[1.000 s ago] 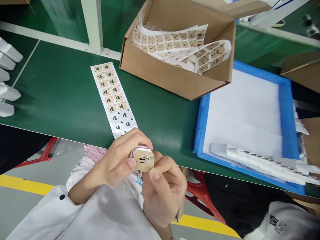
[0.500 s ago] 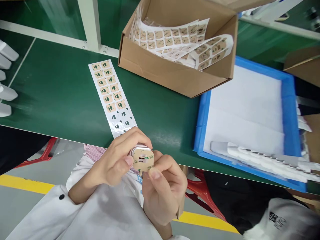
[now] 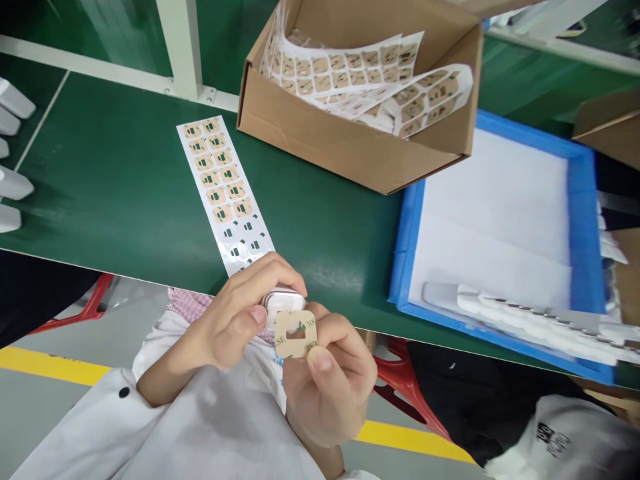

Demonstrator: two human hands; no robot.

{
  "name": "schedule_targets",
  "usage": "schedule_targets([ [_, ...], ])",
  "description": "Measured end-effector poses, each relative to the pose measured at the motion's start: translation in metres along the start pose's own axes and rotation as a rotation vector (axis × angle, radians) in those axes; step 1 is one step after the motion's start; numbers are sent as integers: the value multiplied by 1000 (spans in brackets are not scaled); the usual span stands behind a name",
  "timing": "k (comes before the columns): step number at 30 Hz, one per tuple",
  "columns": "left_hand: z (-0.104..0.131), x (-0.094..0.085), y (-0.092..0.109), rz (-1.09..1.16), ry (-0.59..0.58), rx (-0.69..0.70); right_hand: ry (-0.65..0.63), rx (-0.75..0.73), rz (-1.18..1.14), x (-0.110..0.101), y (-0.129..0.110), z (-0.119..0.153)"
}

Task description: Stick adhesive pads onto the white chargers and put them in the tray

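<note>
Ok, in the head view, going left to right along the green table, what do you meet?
White parts at the left edge → sticker sheet → cardboard box holding sticker strips → blue tray.

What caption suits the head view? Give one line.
Left hand grips a white part; right hand pinches a tan liner.

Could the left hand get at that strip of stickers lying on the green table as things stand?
Probably not freely: the left hand is gripping a small white part. The sticker strip lies just beyond its knuckles with nothing between, so only the full grip hinders it.
</note>
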State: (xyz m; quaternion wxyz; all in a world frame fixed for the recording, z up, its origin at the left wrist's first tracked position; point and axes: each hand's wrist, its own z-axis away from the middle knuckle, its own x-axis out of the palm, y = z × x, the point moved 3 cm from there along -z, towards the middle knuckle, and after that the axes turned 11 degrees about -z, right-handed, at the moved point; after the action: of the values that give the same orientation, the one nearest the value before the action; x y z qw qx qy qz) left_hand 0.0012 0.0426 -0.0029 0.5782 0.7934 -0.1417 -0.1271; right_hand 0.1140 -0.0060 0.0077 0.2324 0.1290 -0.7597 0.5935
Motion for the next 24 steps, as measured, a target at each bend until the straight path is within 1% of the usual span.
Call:
schedule_targets([
  [14,0,1,4,-38,19,17,43,41,60,-2,0,6],
  [24,-1,1,4,-41,37,14,45,29,71,-2,0,6],
])
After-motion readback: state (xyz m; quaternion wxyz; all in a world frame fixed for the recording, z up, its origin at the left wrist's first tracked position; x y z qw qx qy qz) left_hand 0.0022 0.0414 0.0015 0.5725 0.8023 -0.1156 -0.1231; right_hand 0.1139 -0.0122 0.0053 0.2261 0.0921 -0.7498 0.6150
